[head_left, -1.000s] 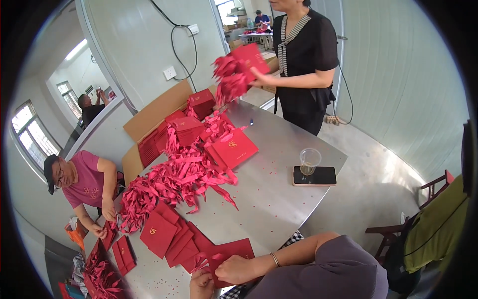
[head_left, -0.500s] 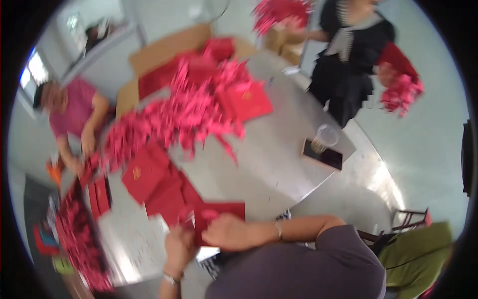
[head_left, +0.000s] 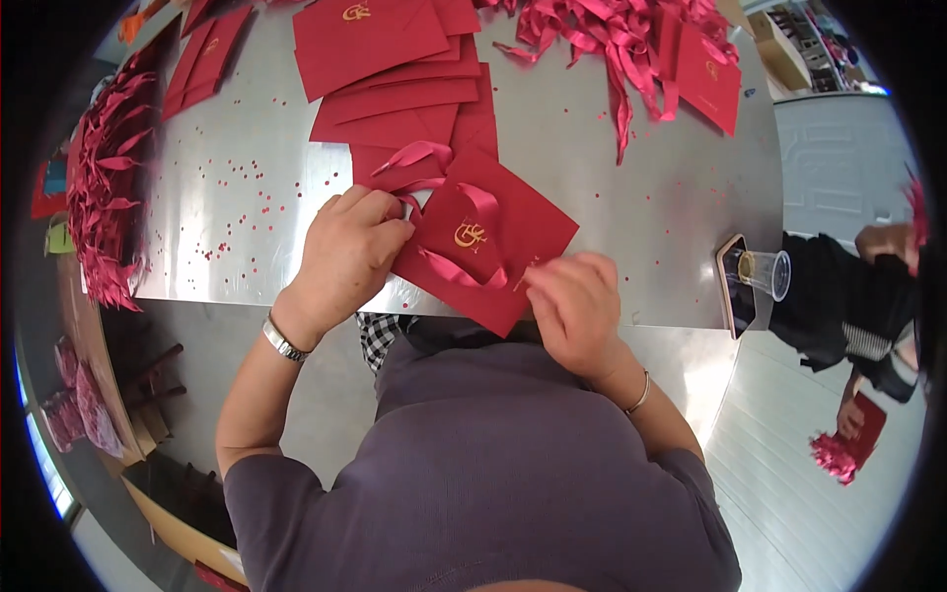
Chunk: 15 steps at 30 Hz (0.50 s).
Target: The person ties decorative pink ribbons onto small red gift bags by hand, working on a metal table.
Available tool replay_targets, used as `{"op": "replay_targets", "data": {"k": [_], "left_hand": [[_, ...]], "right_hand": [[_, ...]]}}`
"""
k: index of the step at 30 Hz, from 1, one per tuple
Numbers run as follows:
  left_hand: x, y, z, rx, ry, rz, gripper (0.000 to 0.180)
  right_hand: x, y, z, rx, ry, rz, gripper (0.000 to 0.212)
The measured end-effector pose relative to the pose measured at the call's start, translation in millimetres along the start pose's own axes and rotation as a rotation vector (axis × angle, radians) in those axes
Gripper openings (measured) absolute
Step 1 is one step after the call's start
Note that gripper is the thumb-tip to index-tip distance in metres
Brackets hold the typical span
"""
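Observation:
A red paper gift bag (head_left: 538, 222) with a gold emblem and pink ribbon handles (head_left: 464, 271) lies tilted at the table's near edge. My left hand (head_left: 350, 247) is closed on its left corner, beside a ribbon loop and a small white patch. My right hand (head_left: 582, 301), slightly blurred, is at the bag's lower right edge. Its fingers are loosely curled, with thumb and fingers apart; whether the fingertips touch the bag is unclear. Just beyond, several flat red bags (head_left: 395, 99) overlap in a pile, a pink ribbon lying on the nearest.
Pink-ribboned bags (head_left: 109, 187) line the table's left side. More ribbons (head_left: 592, 39) and a red bag (head_left: 708, 79) lie far right. A phone (head_left: 732, 281) and clear plastic cup (head_left: 764, 274) sit at the right edge. Another person (head_left: 848, 306) there holds ribboned bags. Red specks dot the metal table (head_left: 651, 227).
The view has swung downward onto my hands. My hands, close together before, are now apart, with the right one at the bag's right side. The bag's emblem and ribbon handles now show.

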State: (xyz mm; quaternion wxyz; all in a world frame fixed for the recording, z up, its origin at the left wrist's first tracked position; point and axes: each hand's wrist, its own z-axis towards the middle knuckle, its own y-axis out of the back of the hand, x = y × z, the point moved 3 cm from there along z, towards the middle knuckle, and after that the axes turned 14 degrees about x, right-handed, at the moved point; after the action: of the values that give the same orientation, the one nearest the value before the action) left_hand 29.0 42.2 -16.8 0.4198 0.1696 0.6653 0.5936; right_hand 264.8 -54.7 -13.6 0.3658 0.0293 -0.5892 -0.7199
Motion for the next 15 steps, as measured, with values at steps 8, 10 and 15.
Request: {"op": "replay_targets", "data": {"k": [8,10,15], "left_hand": [[24,10,-5,-0.075,0.21,0.207,0.013],[69,27,-23,-0.283,0.409,0.113,0.016],[62,39,-27,-0.464,0.521,-0.399,0.045]], "right_hand": [[-8,-14,12,0.32,-0.24,-0.049,0.072],[-8,-15,14,0.322,-0.226,-0.044,0.072],[-14,-12,13,0.354,-0.243,-0.039,0.071]]}}
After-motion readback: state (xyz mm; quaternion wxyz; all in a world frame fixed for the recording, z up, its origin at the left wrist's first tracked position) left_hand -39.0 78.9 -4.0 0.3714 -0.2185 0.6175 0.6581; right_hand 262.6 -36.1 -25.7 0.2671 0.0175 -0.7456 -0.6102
